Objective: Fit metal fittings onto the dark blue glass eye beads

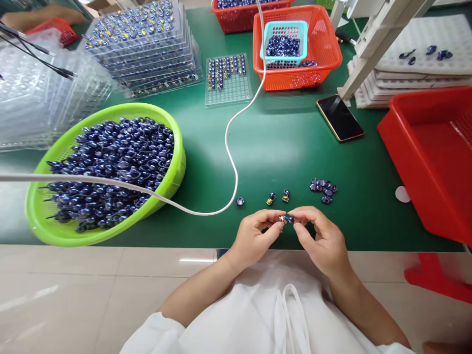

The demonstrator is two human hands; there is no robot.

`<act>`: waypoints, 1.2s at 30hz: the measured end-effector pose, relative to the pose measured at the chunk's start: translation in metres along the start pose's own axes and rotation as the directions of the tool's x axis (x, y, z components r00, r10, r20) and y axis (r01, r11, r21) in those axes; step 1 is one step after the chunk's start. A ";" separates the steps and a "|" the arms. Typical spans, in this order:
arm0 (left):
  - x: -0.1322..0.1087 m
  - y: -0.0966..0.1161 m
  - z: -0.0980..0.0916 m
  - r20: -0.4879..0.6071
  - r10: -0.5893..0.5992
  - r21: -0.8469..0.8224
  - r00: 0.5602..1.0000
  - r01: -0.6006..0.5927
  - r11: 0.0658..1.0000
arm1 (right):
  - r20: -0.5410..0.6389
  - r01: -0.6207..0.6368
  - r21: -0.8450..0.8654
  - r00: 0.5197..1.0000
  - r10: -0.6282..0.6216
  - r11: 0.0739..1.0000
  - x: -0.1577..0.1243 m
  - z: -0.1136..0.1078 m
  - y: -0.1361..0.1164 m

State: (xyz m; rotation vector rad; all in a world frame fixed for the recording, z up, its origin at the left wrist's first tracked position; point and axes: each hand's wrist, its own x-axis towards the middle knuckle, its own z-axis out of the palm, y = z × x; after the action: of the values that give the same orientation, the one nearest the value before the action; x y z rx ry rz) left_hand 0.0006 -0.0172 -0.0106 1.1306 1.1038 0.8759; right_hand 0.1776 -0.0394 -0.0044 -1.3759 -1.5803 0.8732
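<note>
My left hand [258, 233] pinches a small gold-and-silver part [282, 219] between thumb and fingertips. Close against it, my right hand [321, 238] is closed on a small dark-blue glossy piece [290, 220], which looks like an earphone shell. The two parts meet or nearly touch; the fingertips hide the join. Just beyond my hands lie two blue pieces with yellow-gold insides, one piece [271, 198] and another piece [286, 195]. A lone round blue shell [239, 201] sits to their left. On the right is a small cluster of blue shell caps [326, 189].
A green basket [179, 152] heaped with blue shells stands left. Behind are stacked clear trays [191, 59], a part-filled tray [236, 91] and a red basket [295, 78]. A white cable [232, 147] crosses the table. A phone [339, 118] and red bin [413, 162] are right.
</note>
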 end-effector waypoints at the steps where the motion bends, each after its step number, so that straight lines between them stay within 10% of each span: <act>1: 0.000 0.000 0.000 0.004 -0.002 -0.008 1.000 0.002 1.000 | 0.011 0.003 0.000 1.000 -0.003 1.000 0.001 -0.001 0.000; 7: -0.003 0.002 0.004 0.051 0.099 -0.009 0.994 -0.099 0.995 | 0.143 -0.063 0.086 0.988 0.050 0.994 0.007 -0.002 0.002; 12: -0.004 0.003 0.004 0.068 -0.025 -0.194 0.997 0.038 0.980 | 0.159 -0.131 0.208 0.982 0.099 0.969 0.004 -0.001 0.009; 29: -0.007 0.006 0.017 0.049 -0.233 -0.400 0.971 0.233 0.887 | -0.005 0.272 -0.172 0.961 -0.277 0.947 -0.005 0.004 0.006; 32: -0.010 0.005 0.007 0.074 -0.154 -0.257 0.985 0.169 0.952 | 0.011 0.344 -0.194 0.937 -0.348 0.919 -0.004 0.003 0.007; 36: -0.008 0.005 -0.027 -0.032 0.233 0.416 0.972 -0.199 0.888 | 0.045 0.297 -0.151 0.955 -0.294 0.943 -0.002 -0.002 0.008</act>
State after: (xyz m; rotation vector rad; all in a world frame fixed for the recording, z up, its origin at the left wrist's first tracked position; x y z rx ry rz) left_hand -0.0279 -0.0167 -0.0057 1.6038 1.2837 0.8903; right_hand 0.1831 -0.0399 -0.0110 -1.1940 -1.8472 0.5945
